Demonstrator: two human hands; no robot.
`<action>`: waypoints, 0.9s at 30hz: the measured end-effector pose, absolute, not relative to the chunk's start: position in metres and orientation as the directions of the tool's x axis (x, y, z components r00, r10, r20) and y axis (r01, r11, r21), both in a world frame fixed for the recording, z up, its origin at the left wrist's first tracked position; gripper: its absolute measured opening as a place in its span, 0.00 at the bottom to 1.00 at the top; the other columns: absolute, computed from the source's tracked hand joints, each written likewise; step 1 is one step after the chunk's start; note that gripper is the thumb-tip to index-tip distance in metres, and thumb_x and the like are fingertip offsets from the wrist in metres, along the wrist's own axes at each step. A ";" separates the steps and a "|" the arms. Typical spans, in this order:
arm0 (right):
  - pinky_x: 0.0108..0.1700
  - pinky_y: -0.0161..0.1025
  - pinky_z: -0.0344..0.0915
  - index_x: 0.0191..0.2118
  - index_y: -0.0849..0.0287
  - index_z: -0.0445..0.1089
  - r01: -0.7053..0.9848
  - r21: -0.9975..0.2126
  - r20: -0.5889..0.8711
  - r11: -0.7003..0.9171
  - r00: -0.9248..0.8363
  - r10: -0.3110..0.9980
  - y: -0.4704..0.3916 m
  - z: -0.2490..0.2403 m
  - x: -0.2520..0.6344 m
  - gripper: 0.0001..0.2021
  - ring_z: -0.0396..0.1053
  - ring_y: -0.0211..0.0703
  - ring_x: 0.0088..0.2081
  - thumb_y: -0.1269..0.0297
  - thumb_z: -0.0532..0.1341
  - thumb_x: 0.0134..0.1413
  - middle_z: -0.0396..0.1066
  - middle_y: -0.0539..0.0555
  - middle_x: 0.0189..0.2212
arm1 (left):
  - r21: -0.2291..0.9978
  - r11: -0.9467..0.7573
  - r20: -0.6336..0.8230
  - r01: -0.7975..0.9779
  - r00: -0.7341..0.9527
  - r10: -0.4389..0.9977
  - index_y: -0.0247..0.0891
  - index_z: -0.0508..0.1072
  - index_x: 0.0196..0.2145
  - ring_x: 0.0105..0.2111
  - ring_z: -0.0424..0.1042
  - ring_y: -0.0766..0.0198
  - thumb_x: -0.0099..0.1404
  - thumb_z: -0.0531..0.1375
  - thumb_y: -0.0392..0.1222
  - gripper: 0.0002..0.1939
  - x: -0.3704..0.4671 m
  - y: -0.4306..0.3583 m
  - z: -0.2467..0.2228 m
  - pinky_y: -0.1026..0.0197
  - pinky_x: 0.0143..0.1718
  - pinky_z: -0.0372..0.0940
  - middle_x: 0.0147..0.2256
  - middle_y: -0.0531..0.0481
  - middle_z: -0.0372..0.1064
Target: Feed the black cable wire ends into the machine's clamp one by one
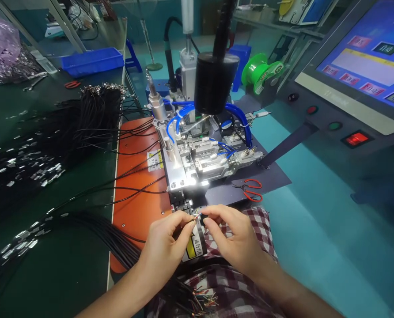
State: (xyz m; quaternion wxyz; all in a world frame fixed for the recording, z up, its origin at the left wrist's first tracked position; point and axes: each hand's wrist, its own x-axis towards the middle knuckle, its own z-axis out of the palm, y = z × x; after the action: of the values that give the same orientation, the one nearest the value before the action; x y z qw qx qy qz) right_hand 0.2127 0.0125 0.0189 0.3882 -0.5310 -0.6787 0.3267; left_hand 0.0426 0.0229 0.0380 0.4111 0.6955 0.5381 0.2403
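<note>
My left hand point(165, 238) is closed in a pinch on the end of a black cable, where fine coloured wires point(197, 215) fan out from the fingertips. My right hand point(233, 229) is just to the right, its forefinger at the wire tips and its thumb a little apart from it. Both hands are at the front end of a metal machine point(203, 163), above a label with Chinese characters point(197, 243). A bundle of black cables point(107, 238) passes under my left forearm, and its stripped coloured ends point(205, 300) lie on my lap.
Several black cables run across the orange plate point(137, 154) to the machine. A large pile of cables point(94, 110) covers the dark green table at left. Red-handled scissors point(251, 190) lie right of the machine. A touchscreen panel point(365, 62) stands at right, a blue tray point(92, 62) behind.
</note>
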 end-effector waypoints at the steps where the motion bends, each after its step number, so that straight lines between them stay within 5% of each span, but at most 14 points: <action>1: 0.36 0.40 0.62 0.40 0.57 0.69 0.495 -0.826 0.214 0.268 -0.165 0.963 0.013 0.019 0.214 0.07 0.69 0.42 0.31 0.69 0.56 0.57 0.73 0.53 0.32 | 0.827 -0.083 -0.109 0.556 0.304 0.946 0.37 0.72 0.30 0.24 0.64 0.67 0.65 0.53 0.40 0.09 0.043 0.023 0.038 0.67 0.25 0.58 0.25 0.53 0.68; 6: 0.33 0.40 0.59 0.39 0.56 0.69 0.523 -0.767 0.265 0.370 -0.267 0.927 0.008 0.017 0.218 0.06 0.66 0.41 0.28 0.70 0.57 0.56 0.72 0.51 0.28 | 0.855 -0.024 -0.139 0.519 0.273 0.952 0.37 0.70 0.28 0.23 0.63 0.68 0.64 0.54 0.41 0.10 0.042 0.023 0.035 0.67 0.24 0.58 0.23 0.54 0.65; 11: 0.33 0.37 0.63 0.42 0.57 0.68 0.426 -0.895 0.119 0.131 -0.054 0.991 0.008 0.014 0.215 0.08 0.67 0.40 0.29 0.68 0.56 0.56 0.71 0.52 0.28 | 0.895 0.094 -0.230 0.436 0.270 0.935 0.37 0.70 0.28 0.20 0.63 0.69 0.63 0.56 0.43 0.09 0.042 0.023 0.033 0.68 0.21 0.58 0.22 0.55 0.63; 17: 0.27 0.34 0.63 0.38 0.58 0.70 0.296 -0.955 -0.012 0.026 -0.126 0.992 0.014 0.021 0.210 0.07 0.66 0.38 0.24 0.67 0.56 0.57 0.69 0.49 0.23 | 0.900 0.108 -0.240 0.421 0.273 0.932 0.36 0.69 0.27 0.18 0.61 0.70 0.62 0.56 0.43 0.09 0.043 0.021 0.036 0.68 0.19 0.58 0.20 0.55 0.62; 20: 0.31 0.36 0.63 0.37 0.58 0.70 0.365 -0.918 0.111 0.153 -0.134 0.985 0.009 0.021 0.211 0.06 0.67 0.39 0.27 0.68 0.55 0.57 0.72 0.51 0.26 | 0.908 0.124 -0.243 0.401 0.260 0.935 0.36 0.70 0.26 0.19 0.62 0.70 0.61 0.57 0.42 0.09 0.043 0.022 0.036 0.68 0.19 0.59 0.21 0.55 0.62; 24: 0.32 0.40 0.58 0.46 0.58 0.69 0.575 -0.687 0.327 0.444 -0.300 0.896 0.000 0.012 0.215 0.12 0.67 0.42 0.27 0.71 0.56 0.56 0.73 0.53 0.27 | 0.925 0.193 -0.276 0.328 0.231 0.933 0.37 0.69 0.27 0.17 0.62 0.71 0.61 0.57 0.43 0.08 0.043 0.024 0.036 0.69 0.17 0.59 0.20 0.56 0.62; 27: 0.33 0.40 0.59 0.50 0.58 0.66 0.547 -0.753 0.295 0.366 -0.217 0.931 -0.002 0.008 0.216 0.16 0.67 0.42 0.28 0.71 0.56 0.55 0.73 0.53 0.28 | 0.926 0.228 -0.301 0.300 0.224 0.927 0.37 0.69 0.27 0.16 0.62 0.71 0.61 0.58 0.43 0.08 0.044 0.025 0.037 0.69 0.16 0.59 0.18 0.57 0.62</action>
State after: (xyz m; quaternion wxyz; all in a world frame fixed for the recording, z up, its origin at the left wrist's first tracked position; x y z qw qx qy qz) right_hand 0.2160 -0.0017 0.0076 0.3743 -0.5015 -0.7368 0.2560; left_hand 0.0437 0.0247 0.0370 0.5535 0.5530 0.5547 0.2829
